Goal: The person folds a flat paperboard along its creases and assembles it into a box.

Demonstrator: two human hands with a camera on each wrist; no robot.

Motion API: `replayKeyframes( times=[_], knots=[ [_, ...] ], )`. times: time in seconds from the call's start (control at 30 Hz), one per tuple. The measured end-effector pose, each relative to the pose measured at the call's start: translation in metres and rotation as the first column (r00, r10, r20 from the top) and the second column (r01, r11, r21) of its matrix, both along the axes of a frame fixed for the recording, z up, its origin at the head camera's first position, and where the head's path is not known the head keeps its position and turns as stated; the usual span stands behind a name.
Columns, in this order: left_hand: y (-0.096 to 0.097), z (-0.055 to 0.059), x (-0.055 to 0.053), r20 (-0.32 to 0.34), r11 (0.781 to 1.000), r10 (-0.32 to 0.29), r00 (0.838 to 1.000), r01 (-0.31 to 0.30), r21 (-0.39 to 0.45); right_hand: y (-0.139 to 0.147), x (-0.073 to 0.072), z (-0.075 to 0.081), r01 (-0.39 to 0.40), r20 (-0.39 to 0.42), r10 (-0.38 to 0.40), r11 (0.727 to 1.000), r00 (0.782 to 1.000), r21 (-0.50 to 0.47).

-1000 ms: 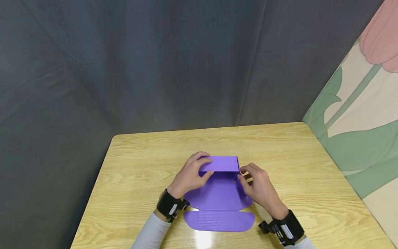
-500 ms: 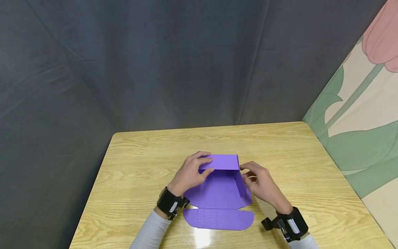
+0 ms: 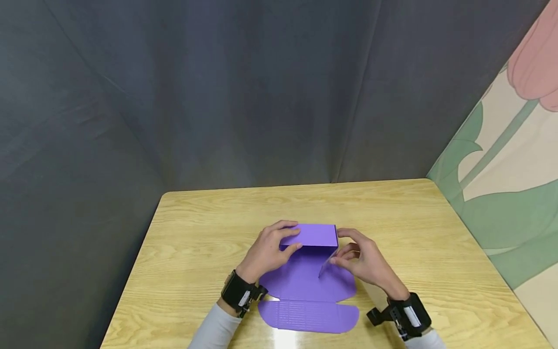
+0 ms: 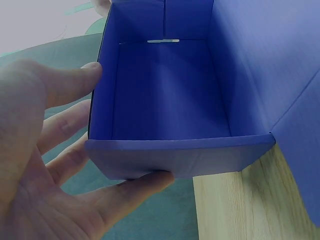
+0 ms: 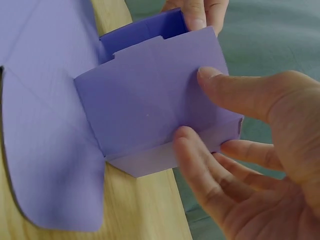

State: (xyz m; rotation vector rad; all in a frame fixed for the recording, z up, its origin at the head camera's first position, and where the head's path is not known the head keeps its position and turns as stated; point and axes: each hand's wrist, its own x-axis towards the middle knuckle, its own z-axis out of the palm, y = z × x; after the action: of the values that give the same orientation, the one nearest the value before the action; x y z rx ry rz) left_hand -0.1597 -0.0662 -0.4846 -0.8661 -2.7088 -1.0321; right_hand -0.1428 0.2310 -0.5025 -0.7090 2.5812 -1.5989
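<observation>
A purple cardboard box [image 3: 315,236] is partly folded up on the table, its upright part at the far side and a broad lid panel [image 3: 301,283] lying towards me. My left hand [image 3: 267,252] grips the left end, thumb at the near edge and fingers over the top. The box's hollow inside [image 4: 167,95] shows in the left wrist view. At the other end, my right hand [image 3: 366,261] touches a side flap [image 5: 145,95] with its thumb, fingers spread along the fold. This flap leans inward over the opening, a small notched tab on its edge.
A tuck flap [image 3: 309,316] with rounded ends lies along the lid's near edge. The wooden table [image 3: 209,218] extends around the box. A dark curtain [image 3: 261,97] hangs behind it, a flower-patterned cloth [image 3: 523,194] at the right.
The right side flap has swung inward over the box opening, my right thumb moving in with it. My left hand keeps its hold on the left end.
</observation>
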Motion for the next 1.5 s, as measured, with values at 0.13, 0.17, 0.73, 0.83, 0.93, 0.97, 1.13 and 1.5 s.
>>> replayKeyframes(
  times=[0.13, 0.17, 0.73, 0.83, 0.93, 0.97, 1.13, 1.5],
  knots=[
    [0.000, 0.000, 0.002, 0.004, 1.000, 0.003, 1.000, -0.004, 0.012, -0.001, -0.003, -0.003, -0.002, -0.043, 0.002, 1.000, 0.999, 0.002],
    [0.000, 0.000, 0.002, 0.006, 1.000, 0.003, 1.000, -0.003, 0.012, -0.001, -0.003, -0.003, -0.005, -0.044, 0.005, 1.000, 0.999, -0.004],
    [0.002, -0.001, 0.003, 0.015, 1.000, -0.003, 1.000, 0.003, 0.020, -0.012, -0.013, -0.014, 0.082, -0.077, -0.079, 0.996, 0.994, 0.027],
    [0.002, -0.001, 0.004, 0.018, 1.000, -0.005, 1.000, 0.004, 0.022, -0.015, -0.015, -0.015, 0.103, -0.099, -0.098, 0.994, 0.990, 0.042],
    [0.002, 0.000, 0.004, 0.025, 1.000, -0.006, 1.000, 0.006, 0.021, -0.017, -0.015, -0.018, 0.119, -0.103, -0.115, 0.992, 0.988, 0.031],
    [0.002, 0.000, 0.004, 0.026, 1.000, -0.007, 1.000, 0.007, 0.022, -0.018, -0.015, -0.018, 0.126, -0.107, -0.122, 0.992, 0.987, 0.026],
    [0.001, 0.000, 0.003, 0.020, 1.000, -0.008, 1.000, 0.007, 0.025, -0.024, -0.016, -0.023, 0.173, -0.143, -0.169, 0.985, 0.975, 0.019],
    [0.004, -0.002, 0.004, 0.021, 0.999, 0.015, 1.000, -0.016, 0.042, -0.040, -0.021, -0.031, 0.345, -0.290, -0.313, 0.936, 0.904, 0.066]
  ],
)
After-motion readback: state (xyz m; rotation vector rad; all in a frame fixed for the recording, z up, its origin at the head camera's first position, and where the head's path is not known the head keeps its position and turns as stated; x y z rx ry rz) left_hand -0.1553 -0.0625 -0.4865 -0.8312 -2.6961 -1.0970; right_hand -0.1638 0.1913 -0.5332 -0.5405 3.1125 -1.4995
